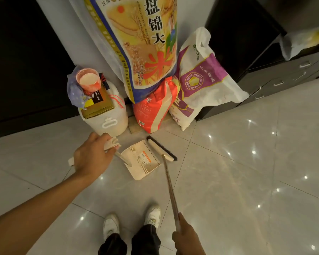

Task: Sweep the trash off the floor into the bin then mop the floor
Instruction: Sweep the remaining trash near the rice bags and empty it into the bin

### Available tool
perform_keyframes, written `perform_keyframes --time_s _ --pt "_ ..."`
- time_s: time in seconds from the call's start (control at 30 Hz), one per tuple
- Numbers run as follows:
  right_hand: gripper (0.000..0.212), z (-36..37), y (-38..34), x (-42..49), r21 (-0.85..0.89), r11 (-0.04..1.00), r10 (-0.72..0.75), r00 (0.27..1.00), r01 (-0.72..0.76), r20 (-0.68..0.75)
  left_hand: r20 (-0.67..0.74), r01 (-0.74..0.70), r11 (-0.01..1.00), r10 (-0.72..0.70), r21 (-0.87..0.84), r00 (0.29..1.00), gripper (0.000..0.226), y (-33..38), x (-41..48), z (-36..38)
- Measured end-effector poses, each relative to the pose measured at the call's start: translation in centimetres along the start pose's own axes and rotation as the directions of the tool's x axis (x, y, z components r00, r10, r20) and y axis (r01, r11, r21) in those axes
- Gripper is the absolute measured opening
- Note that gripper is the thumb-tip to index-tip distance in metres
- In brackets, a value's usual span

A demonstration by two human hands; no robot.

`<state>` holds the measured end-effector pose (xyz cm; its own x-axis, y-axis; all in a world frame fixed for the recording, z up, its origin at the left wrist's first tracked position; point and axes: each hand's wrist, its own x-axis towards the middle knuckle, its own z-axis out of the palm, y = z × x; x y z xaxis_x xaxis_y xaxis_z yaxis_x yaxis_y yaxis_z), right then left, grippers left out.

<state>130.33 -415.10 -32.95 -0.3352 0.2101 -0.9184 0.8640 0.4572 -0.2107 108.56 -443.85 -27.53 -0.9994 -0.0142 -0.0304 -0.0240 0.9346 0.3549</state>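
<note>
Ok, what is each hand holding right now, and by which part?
The left hand grips the dustpan by the top of its handle; the right hand grips the broom by the upper part of its pole.

A tall yellow and blue rice sack point(142, 43) leans against the white wall. In front of it stands a red sack point(153, 109), touching a white and purple sack point(201, 83) on its right. To the left, a white plastic container point(109, 120) carries a brown box point(98, 102), a pink cup point(88, 80) and a bluish plastic bag point(74, 89). A black drawer cabinet point(284, 74) stands at the right.
</note>
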Motion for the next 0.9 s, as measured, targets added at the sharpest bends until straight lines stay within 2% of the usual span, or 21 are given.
perform_keyframes --time_s 0.13,0.33,0.4,0.5,0.63,0.77,0.9 --pt "0.079 0.1 0.4 -0.2 0.170 0.985 -0.015 0.995 0.032 -0.101 0.002 0.017 1.000 -0.017 0.012 1.000 0.027 -1.0 -0.5 -0.3" --pt "0.070 -3.0 -5.4 2.5 0.215 0.968 -0.092 0.982 0.126 -0.163 -0.014 0.013 1.000 -0.013 0.002 1.000 0.028 -3.0 -2.1 -0.7" --pt "0.065 -3.6 -7.5 4.4 0.148 0.982 -0.098 0.986 0.118 -0.135 -0.017 0.006 1.000 -0.007 -0.005 1.000 0.027 -3.6 -2.5 -0.8" --pt "0.070 -2.7 -9.9 5.2 0.046 0.994 -0.096 0.995 0.097 -0.006 -0.018 0.010 1.000 -0.010 -0.018 1.000 0.027 -4.4 -2.9 -0.9" --pt "0.079 1.2 -9.6 3.0 -0.061 0.988 -0.133 0.985 0.141 0.113 -0.010 0.024 0.999 -0.025 -0.041 1.000 0.027 -5.5 -3.9 -1.3" --pt "0.085 3.1 -8.2 0.0 -0.062 0.987 -0.134 0.973 0.148 0.188 -0.005 0.048 0.997 -0.049 -0.065 0.999 0.027 -6.8 -5.4 -2.1" --pt "0.063 3.0 -7.3 -3.0 0.069 0.973 -0.228 0.967 0.221 0.113 -0.028 0.095 0.994 -0.097 -0.058 0.995 0.027 -9.7 -6.5 -3.1"
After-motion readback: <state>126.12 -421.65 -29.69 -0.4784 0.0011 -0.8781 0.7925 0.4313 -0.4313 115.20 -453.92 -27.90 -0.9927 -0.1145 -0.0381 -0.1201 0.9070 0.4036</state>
